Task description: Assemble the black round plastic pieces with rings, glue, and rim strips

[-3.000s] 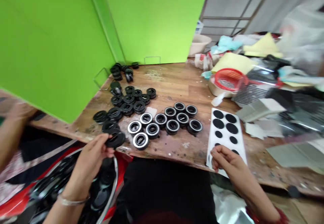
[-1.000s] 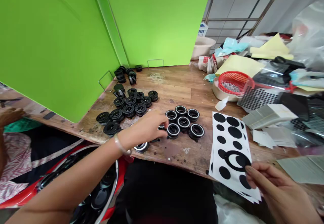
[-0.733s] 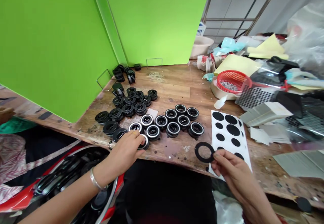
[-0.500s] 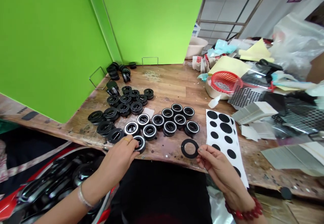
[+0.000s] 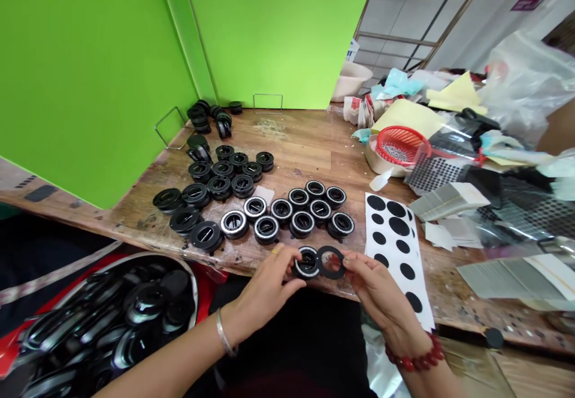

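Observation:
Near the table's front edge, my left hand (image 5: 279, 278) grips a round black part (image 5: 307, 264) with a pale ring on its top. Pinched in my right hand (image 5: 366, 275) is a flat black ring (image 5: 331, 262); its left rim overlaps the right side of that round part. Just beyond stand several more round parts with pale rings (image 5: 302, 223). To their left are several all-black round parts (image 5: 207, 236). Beside my right hand lies a white sheet of black round stickers (image 5: 406, 271).
Green panels (image 5: 269, 32) on wire feet border the table at the back and left. At right are a red basket (image 5: 402, 144), a small white bottle (image 5: 381, 180), stacked grey cards (image 5: 449, 201) and plastic sheets. A bin of glossy black parts (image 5: 148, 305) sits below left.
My left hand has moved right, bringing the pale-ringed round part out of the group. My right hand has moved slightly left, and the black ring now overlaps the part's edge.

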Motion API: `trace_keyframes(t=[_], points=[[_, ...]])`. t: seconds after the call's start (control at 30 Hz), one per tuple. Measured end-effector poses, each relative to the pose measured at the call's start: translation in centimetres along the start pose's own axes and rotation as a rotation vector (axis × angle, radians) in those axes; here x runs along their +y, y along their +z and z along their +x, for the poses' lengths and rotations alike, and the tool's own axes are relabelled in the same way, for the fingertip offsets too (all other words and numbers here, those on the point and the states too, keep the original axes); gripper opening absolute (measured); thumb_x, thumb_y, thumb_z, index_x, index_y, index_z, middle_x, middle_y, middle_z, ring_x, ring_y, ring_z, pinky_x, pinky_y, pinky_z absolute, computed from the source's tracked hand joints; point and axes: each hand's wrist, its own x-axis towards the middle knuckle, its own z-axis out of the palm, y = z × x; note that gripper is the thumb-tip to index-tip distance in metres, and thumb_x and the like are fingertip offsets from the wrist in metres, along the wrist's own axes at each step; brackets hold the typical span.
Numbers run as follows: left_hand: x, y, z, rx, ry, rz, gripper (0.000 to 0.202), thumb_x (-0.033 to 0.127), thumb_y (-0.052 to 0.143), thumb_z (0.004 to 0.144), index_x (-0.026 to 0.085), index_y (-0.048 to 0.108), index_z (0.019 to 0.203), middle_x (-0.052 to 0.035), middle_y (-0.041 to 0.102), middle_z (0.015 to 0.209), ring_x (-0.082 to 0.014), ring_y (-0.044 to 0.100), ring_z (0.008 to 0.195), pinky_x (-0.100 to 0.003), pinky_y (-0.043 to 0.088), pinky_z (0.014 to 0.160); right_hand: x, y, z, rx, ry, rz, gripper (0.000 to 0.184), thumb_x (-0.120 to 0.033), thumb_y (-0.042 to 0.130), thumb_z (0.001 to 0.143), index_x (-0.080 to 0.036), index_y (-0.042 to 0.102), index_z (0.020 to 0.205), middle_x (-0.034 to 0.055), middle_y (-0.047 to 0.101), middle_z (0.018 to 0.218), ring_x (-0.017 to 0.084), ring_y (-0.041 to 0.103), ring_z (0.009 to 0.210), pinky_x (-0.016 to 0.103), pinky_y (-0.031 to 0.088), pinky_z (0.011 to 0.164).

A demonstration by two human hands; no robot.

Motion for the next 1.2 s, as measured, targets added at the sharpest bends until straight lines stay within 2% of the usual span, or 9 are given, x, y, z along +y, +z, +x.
trace_keyframes(t=[0.07,0.13,0.2,0.27,0.4,0.47,0.6,0.87,1.2], points=[[-0.5,0.2,-0.7,0.072,-0.186,-0.298,0.022,0.021,0.066,0.087,0.02,0.053,0.105,-0.001,0.059,0.093,-0.0159,0.064,0.082,-0.033,0.059,0.076,0.4,0.5,0.2,-0.023,-0.006,-0.019,0.044,-0.052,0.101,0.06,-0.017,0.075,0.07,0.0097,0.067,0.099,0.026,0.058,0.091,0.026,0.049,0.08],[-0.7,0.4,-0.9,0.09,-0.366,-0.57,0.021,0.033,0.063,0.089,0.019,0.053,0.1,0.0003,0.061,0.085,-0.0152,0.067,0.076,-0.033,0.061,0.072,0.9,1.0,0.5,-0.071,-0.021,-0.018,0.039,-0.048,0.097,0.067,-0.017,0.074,0.068,0.0093,0.067,0.103,0.027,0.059,0.094,0.028,0.05,0.082],[-0.6,0.5,-0.7,0.088,-0.493,-0.759,0.031,0.044,0.067,0.086,0.017,0.054,0.095,0.0006,0.063,0.079,-0.0149,0.069,0.07,-0.032,0.062,0.069,1.4,1.5,0.8,-0.11,-0.034,-0.009,0.034,-0.044,0.095,0.072,-0.018,0.074,0.068,0.0085,0.067,0.105,0.028,0.06,0.095,0.03,0.052,0.083],[-0.5,0.6,-0.2,0.097,-0.551,-0.851,0.041,0.051,0.075,0.079,0.016,0.057,0.09,0.0007,0.064,0.073,-0.0148,0.07,0.066,-0.029,0.062,0.066,1.8,1.8,1.0,-0.109,-0.031,-0.008,0.034,-0.044,0.095,0.072,-0.018,0.073,0.069,0.0082,0.067,0.102,0.028,0.061,0.093,0.03,0.055,0.08],[-0.3,0.9,0.5,0.106,-0.572,-0.938,0.052,0.057,0.085,0.067,0.015,0.059,0.082,0.0009,0.065,0.067,-0.0145,0.07,0.06,-0.025,0.06,0.059,2.1,2.0,1.3,-0.069,0.005,-0.019,0.038,-0.047,0.097,0.067,-0.018,0.074,0.073,0.0087,0.067,0.094,0.03,0.062,0.088,0.034,0.059,0.075],[-0.3,1.0,0.6,0.106,-0.572,-0.963,0.052,0.057,0.086,0.065,0.014,0.059,0.081,0.0006,0.065,0.067,-0.0144,0.071,0.059,-0.024,0.06,0.058,2.2,1.9,1.2,-0.06,0.011,-0.018,0.038,-0.047,0.098,0.067,-0.017,0.076,0.078,0.0092,0.066,0.099,0.031,0.062,0.089,0.035,0.06,0.076],[-0.6,1.1,0.5,0.103,-0.572,-0.986,0.052,0.057,0.086,0.066,0.014,0.059,0.08,0.0003,0.066,0.067,-0.0147,0.071,0.059,-0.025,0.061,0.059,2.5,2.0,1.2,-0.055,0.005,-0.012,0.038,-0.047,0.096,0.07,-0.016,0.074,0.073,0.0107,0.063,0.111,0.031,0.06,0.093,0.036,0.06,0.077],[-0.6,1.0,0.5,0.096,-0.582,-0.99,0.048,0.053,0.084,0.07,0.014,0.059,0.081,-0.0001,0.065,0.068,-0.0149,0.071,0.061,-0.026,0.061,0.062,1.6,3.7,0.8,0.076,0.0,-0.029,0.036,-0.041,0.093,0.057,-0.016,0.066,0.057,0.0092,0.062,0.101,0.028,0.057,0.088,0.028,0.056,0.069],[-0.8,1.1,0.5,0.089,-0.584,-0.98,0.044,0.051,0.083,0.073,0.015,0.059,0.083,-0.0003,0.065,0.069,-0.0152,0.071,0.061,-0.028,0.061,0.064,2.4,2.5,0.9,0.0,-0.043,-0.051,0.035,-0.04,0.091,0.068,-0.017,0.065,0.062,0.008,0.062,0.105,0.029,0.059,0.091,0.03,0.058,0.071]])
